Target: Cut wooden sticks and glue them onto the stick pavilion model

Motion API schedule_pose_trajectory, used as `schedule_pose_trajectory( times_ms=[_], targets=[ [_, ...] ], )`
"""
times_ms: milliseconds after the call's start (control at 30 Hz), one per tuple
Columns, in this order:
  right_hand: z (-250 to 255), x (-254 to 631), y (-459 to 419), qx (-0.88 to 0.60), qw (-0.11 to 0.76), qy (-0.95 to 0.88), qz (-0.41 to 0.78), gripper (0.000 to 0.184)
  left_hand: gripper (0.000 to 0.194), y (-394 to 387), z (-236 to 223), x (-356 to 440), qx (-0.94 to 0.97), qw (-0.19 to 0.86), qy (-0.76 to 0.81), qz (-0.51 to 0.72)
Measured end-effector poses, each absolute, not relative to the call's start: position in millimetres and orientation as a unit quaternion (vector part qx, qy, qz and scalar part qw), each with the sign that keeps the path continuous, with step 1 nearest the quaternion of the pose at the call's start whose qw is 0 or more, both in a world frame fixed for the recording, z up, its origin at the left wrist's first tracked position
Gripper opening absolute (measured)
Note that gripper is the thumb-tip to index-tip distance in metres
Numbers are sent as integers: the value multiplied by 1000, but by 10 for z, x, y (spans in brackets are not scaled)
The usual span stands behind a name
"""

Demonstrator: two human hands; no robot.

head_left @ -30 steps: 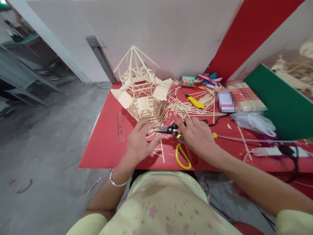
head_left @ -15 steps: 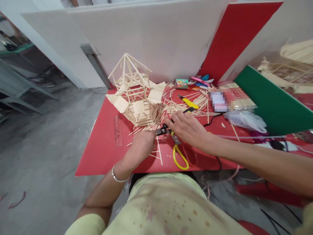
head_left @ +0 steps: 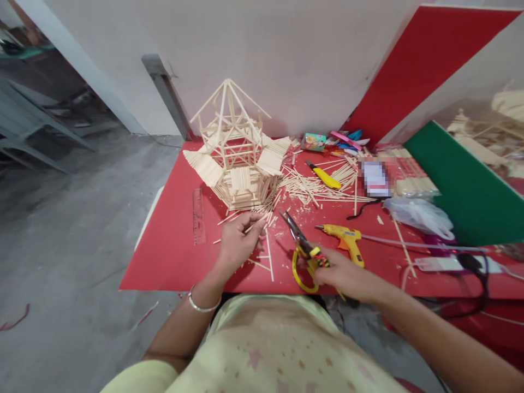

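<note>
My left hand (head_left: 240,240) is closed, with thumb and fingers pinching a thin wooden stick (head_left: 257,224) just in front of the stick model. My right hand (head_left: 341,273) is closed around a hand cutter (head_left: 318,256) with yellow and black handles. Dark blades point up and left from it. A yellow scissor loop (head_left: 295,270) overlaps the cutter; which blades belong to which tool is hard to tell. Between the hands, several joined sticks (head_left: 269,256) lie flat. Behind my left hand stands the model (head_left: 239,180), a many-sided base with panels and a pointed open roof frame.
Loose sticks (head_left: 303,185) and a yellow utility knife (head_left: 327,177) lie behind the hands. A yellow glue gun (head_left: 346,237) rests right of them, near a plastic bag (head_left: 420,213) and a power strip (head_left: 438,265). A clear ruler (head_left: 198,215) lies left on the red tabletop (head_left: 164,262).
My hands have moved apart. My right hand has drawn back toward the table's front with the cutter, uncovering the glue gun. The stick in my left hand now shows.
</note>
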State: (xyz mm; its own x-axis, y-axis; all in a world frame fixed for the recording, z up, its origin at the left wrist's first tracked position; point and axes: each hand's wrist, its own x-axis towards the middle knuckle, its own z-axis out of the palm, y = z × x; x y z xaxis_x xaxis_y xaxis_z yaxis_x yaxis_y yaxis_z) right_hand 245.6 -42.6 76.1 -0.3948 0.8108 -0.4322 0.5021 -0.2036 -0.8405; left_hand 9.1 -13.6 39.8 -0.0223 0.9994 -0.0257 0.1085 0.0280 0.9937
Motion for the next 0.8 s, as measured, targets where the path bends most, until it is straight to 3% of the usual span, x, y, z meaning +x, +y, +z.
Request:
schedule_pose_trajectory(
  times_ms=[100, 367, 800],
  targets=[
    [647, 2259, -463, -498, 179, -552, 644, 38, 27, -145, 393, 133, 511, 507, 509, 472],
    [333, 2101, -367, -477, 186, -609, 606, 39, 25, -200, 371, 88, 518, 512, 513, 455],
    [287, 2032, -372, -478, 199, -633, 576, 33, 21, -223, 360, 118, 521, 513, 519, 441]
  ],
)
